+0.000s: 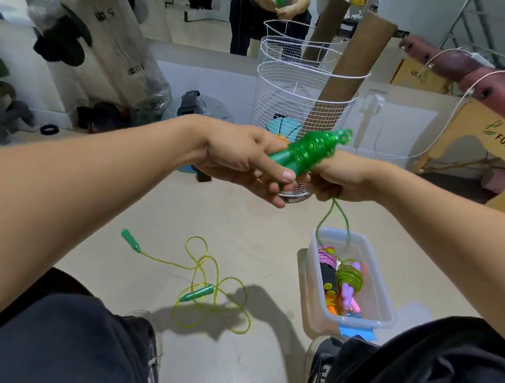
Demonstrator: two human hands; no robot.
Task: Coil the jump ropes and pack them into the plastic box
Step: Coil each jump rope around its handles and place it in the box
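Head view showed me the green rope (307,152) held up mid-frame, its cord wound around the paired handles. My left hand (242,160) gripped the handles' near ends; my right hand (337,179) was curled around the far part, the loose cord hanging below it toward the box (385,310). That box sat on the floor at right, holding coiled ropes. Another rope (199,284) lay uncoiled on the floor at left.

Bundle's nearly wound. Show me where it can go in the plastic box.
The plastic box has bare floor along its right wall and far end. Its left side and near end are crowded with coiled ropes. The loose green jump rope sprawls on the floor.
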